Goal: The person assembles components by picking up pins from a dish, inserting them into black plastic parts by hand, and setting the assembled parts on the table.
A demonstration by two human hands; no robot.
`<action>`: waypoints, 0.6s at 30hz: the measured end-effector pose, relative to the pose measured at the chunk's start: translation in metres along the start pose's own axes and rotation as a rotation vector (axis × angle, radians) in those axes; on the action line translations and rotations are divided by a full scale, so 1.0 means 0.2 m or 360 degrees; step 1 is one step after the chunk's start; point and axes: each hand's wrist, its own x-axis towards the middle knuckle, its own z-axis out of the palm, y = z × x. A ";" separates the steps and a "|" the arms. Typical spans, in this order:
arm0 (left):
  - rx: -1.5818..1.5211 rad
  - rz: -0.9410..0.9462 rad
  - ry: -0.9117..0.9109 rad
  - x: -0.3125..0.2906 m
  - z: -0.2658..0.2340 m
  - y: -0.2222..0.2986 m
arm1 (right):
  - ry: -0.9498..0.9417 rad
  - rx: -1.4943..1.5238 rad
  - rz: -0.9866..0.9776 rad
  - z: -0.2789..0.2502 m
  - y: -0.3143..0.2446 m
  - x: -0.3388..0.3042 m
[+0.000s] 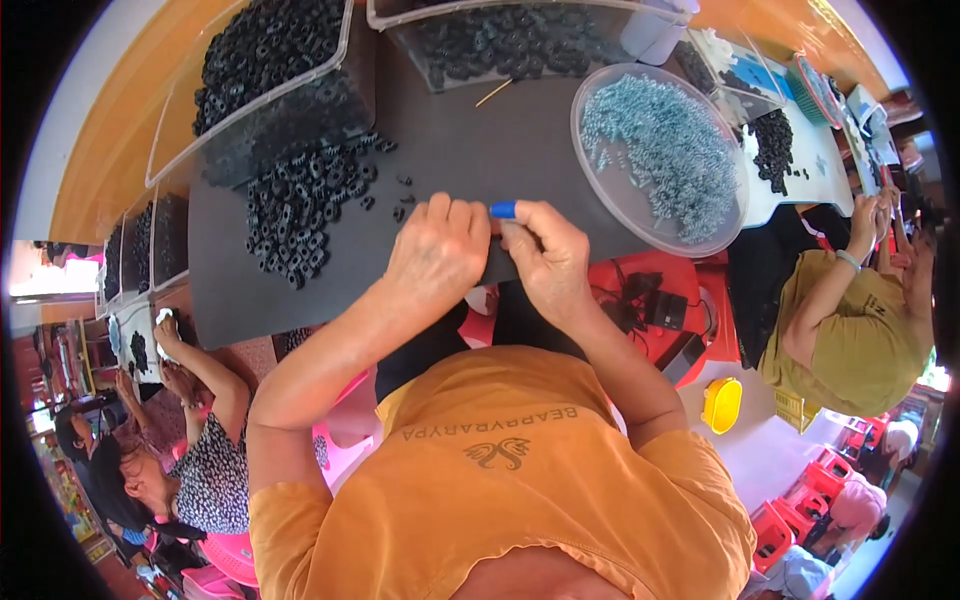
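Note:
My left hand [438,245] is closed at the table's near edge, knuckles up, and whatever its fingers grip is hidden. Close beside it, my right hand [547,258] pinches with thumb and index finger. A blue cover [503,210] wraps the tip of that index finger. Any small part between the hands cannot be made out. To the left of them lies a loose pile of small black plastic parts [300,205], with a few strays near my left hand. On the right, a round clear tray [592,165] holds many small metal springs [665,150].
Clear bins of black parts stand at the back left [340,100] and back middle [400,45]. A thin yellowish stick [493,93] lies on the dark table [450,130]. A red stool [640,290] carries black cables and adapters. Other people work at both sides.

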 end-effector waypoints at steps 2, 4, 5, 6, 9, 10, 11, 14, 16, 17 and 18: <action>0.0021 0.0105 -0.0067 -0.01 0.00 0.00 | -0.0002 -0.0053 -0.0051 0.00 0.01 0.00; 0.0039 0.0159 -0.0142 0.01 -0.02 -0.01 | 0.0019 -0.0051 -0.0097 0.00 0.00 0.01; 0.0048 0.0197 -0.0237 0.02 -0.03 0.00 | 0.0008 -0.0008 0.0001 0.00 0.00 0.00; 0.0044 0.0254 -0.0234 0.03 -0.03 0.00 | 0.0013 -0.0014 -0.0017 -0.01 0.00 -0.01; 0.0079 0.0343 -0.0255 0.06 -0.05 0.01 | 0.0116 0.0223 0.0141 -0.01 0.03 -0.03; 0.0091 0.0347 -0.0241 0.06 -0.05 0.01 | 0.0162 0.0199 0.0110 0.00 0.02 -0.03; 0.0098 0.0383 -0.0178 0.06 -0.04 0.01 | 0.0207 0.0176 0.0080 0.01 0.01 -0.03; 0.0195 0.0465 -0.0054 0.05 -0.01 0.02 | 0.0321 0.0091 -0.0009 0.02 0.02 -0.05; 0.0102 0.0422 0.0005 0.03 0.01 0.02 | 0.0306 0.0179 0.0072 0.00 -0.01 -0.05; 0.0030 0.0391 0.0023 0.03 0.02 0.02 | 0.0316 0.0356 0.0174 -0.01 -0.02 -0.04; 0.0037 0.0392 0.0032 0.02 0.04 0.01 | 0.0324 0.0532 0.0277 -0.02 -0.04 -0.03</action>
